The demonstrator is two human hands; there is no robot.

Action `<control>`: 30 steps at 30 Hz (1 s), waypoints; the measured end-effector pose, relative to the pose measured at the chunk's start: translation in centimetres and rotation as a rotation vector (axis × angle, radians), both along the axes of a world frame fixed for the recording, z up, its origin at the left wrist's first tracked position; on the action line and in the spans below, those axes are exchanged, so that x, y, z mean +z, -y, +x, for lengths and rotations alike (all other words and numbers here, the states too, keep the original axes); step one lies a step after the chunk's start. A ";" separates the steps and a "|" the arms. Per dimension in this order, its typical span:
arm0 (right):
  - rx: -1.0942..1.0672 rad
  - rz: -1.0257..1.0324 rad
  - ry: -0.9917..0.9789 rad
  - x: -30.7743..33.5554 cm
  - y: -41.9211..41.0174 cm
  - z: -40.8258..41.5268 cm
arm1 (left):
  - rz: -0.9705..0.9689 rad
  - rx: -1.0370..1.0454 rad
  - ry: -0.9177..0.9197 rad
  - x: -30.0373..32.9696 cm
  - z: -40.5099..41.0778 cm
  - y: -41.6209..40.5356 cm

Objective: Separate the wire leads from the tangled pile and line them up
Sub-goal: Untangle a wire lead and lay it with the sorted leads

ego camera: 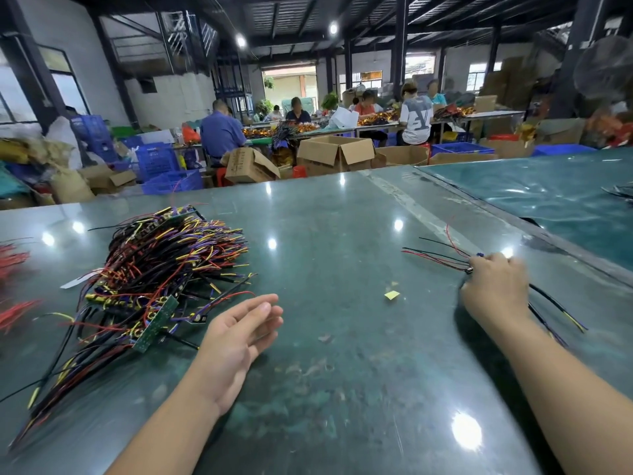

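item: pile [150,282], left of my slack left hand [236,341]. leads [442,257] pinched in right hand [493,289]. light, limp, snag-prone; i'd grip near board ends.

One view only: the camera on your head, wide-angle, looking forward and down across the green table [342,234]. Close range; your forearms enter from the bottom edge, left hand [236,334] lower centre, right hand [495,291] at right. The wire pile [154,279] fills the left middle. The upper half of the frame reaches far into the workshop hall. Straight lines bow near the edges.
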State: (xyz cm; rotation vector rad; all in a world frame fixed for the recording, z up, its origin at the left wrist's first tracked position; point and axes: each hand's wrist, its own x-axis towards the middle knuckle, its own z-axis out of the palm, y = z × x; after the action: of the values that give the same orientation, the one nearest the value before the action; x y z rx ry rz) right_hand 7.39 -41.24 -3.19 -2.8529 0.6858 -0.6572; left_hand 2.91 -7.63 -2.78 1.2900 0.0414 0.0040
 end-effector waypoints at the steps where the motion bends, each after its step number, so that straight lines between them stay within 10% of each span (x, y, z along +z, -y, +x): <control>1: 0.023 0.015 0.046 0.0 -0.1 -0.1 | 0.032 0.006 0.015 0.0 -0.1 0.0; 7: 0.318 0.179 0.219 0.1 -2.2 -0.9 | 1.009 0.395 0.464 0.1 0.4 -1.5; 12: 0.574 0.255 0.140 0.1 -5.1 -1.6 | 1.324 0.787 0.275 0.5 1.2 -4.9; 30: 0.895 0.286 -0.045 -0.5 -8.2 -3.3 | 1.451 0.617 0.110 -1.1 2.1 -5.9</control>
State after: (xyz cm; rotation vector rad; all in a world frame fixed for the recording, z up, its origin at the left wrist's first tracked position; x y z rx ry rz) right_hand 4.12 -33.00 -3.72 -2.5140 -0.4662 -0.3049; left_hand 5.00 -1.72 -3.87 2.6668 0.3967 0.7532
